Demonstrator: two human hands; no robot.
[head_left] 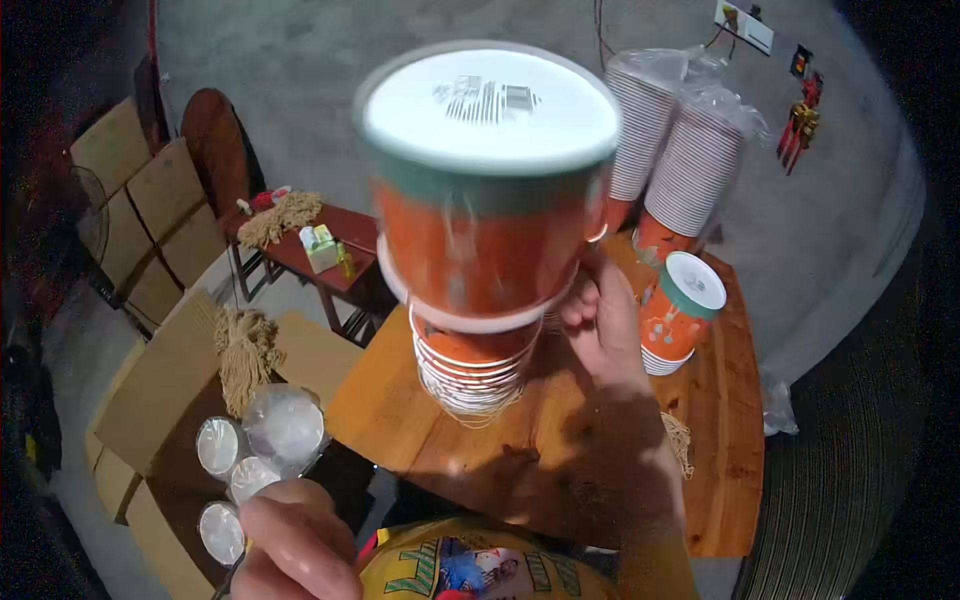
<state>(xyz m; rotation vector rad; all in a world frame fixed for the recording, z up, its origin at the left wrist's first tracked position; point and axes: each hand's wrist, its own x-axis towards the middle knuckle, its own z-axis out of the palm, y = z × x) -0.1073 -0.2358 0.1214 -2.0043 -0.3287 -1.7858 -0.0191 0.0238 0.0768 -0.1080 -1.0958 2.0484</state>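
Observation:
My right hand (607, 315) grips the lower right side of an upside-down orange paper bucket (480, 245) with a green band and a white printed bottom; it is slightly blurred. My fingers there are partly hidden behind it. Just below it in view, a stack of nested buckets (470, 375) shows several white rims and loose thin strings, its upper part hidden by the held bucket. My left hand (298, 545) is low at the left, fingers curled together; anything inside them cannot be made out.
On the wooden table (735, 450) are another short bucket stack (683, 310), tall plastic-wrapped stacks (690, 165) and a string bundle (677, 440). At left, an open cardboard box (150, 430) holds white-topped wrapped items (285, 425). Behind it stands a red-brown table (345, 235) with string bundles (283, 220).

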